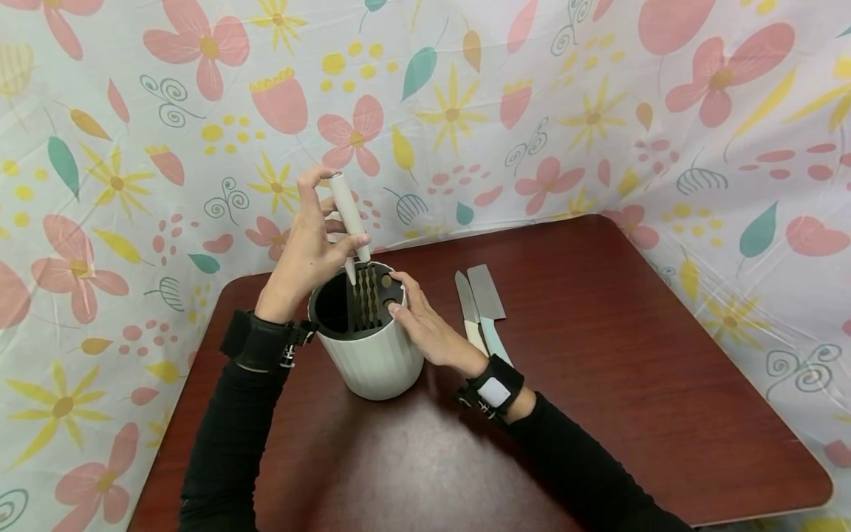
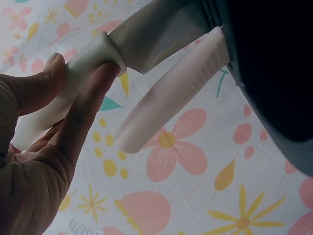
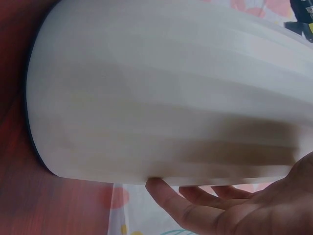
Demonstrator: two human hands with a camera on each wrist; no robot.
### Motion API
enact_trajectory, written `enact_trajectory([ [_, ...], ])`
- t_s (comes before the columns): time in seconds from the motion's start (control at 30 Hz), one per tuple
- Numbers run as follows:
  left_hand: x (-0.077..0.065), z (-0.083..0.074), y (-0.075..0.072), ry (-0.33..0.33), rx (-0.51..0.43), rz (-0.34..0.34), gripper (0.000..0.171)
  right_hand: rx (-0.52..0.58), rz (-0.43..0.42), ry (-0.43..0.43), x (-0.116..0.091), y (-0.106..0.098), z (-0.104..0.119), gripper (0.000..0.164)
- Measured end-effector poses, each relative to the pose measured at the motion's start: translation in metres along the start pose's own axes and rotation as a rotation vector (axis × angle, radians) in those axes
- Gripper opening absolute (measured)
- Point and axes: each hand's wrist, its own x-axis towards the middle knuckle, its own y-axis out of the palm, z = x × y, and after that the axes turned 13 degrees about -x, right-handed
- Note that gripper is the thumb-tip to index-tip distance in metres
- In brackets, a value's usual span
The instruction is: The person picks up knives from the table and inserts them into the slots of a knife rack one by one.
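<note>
My left hand [image 1: 302,247] grips the white handle of a knife [image 2: 73,90]. Its blade enters a slot in the black insert of a white ribbed knife holder [image 1: 372,369]. Just beside it, a second pale handle [image 2: 168,98] sticks out of the holder, its blade hidden inside. On the holder's right side, my right hand [image 1: 432,329] holds the rim, thumb and forefinger over the black top near two round holes. Other fingers [image 3: 171,200] of that hand lie along the outer wall in the right wrist view.
Right of the holder, a pointed knife [image 1: 468,303] with a cream handle and a cleaver [image 1: 487,292] with a light blue handle lie side by side on the dark red table [image 1: 598,355]. A flowered cloth [image 1: 425,111] hangs behind the table.
</note>
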Motion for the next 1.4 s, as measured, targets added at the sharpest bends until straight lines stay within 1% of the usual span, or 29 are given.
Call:
enact_trajectory([
  [0.17,-0.001,0.005,0.001,-0.014,0.001,0.027,0.087,-0.001,0.002,0.000,0.001,0.000,0.000,0.055],
  [0.27,-0.002,0.006,0.001,-0.024,0.016,0.027,0.086,0.003,0.005,-0.001,0.001,0.001,-0.001,0.054],
  [0.47,-0.005,0.007,0.001,-0.046,0.005,0.027,0.085,0.011,0.009,-0.010,0.002,-0.001,-0.001,0.055],
  [0.7,-0.004,0.007,0.003,-0.050,0.003,0.034,0.085,0.005,0.009,0.003,0.002,-0.001,-0.001,0.055],
  [0.8,-0.003,0.008,0.003,-0.037,0.020,0.041,0.085,0.007,0.013,0.014,0.001,0.000,-0.001,0.056],
  [0.97,-0.005,0.010,0.005,0.006,0.063,0.067,0.085,0.018,0.023,0.012,0.000,0.003,-0.002,0.057],
  [1.23,-0.008,0.015,0.005,0.002,0.122,0.107,0.086,0.022,0.035,0.006,0.000,0.005,-0.002,0.057],
  [1.33,-0.007,0.015,0.004,0.016,0.136,0.116,0.087,0.018,0.027,0.002,0.000,0.003,-0.001,0.056],
  [1.4,-0.007,0.015,0.004,0.027,0.146,0.111,0.087,0.015,0.017,0.002,0.001,0.002,-0.001,0.056],
])
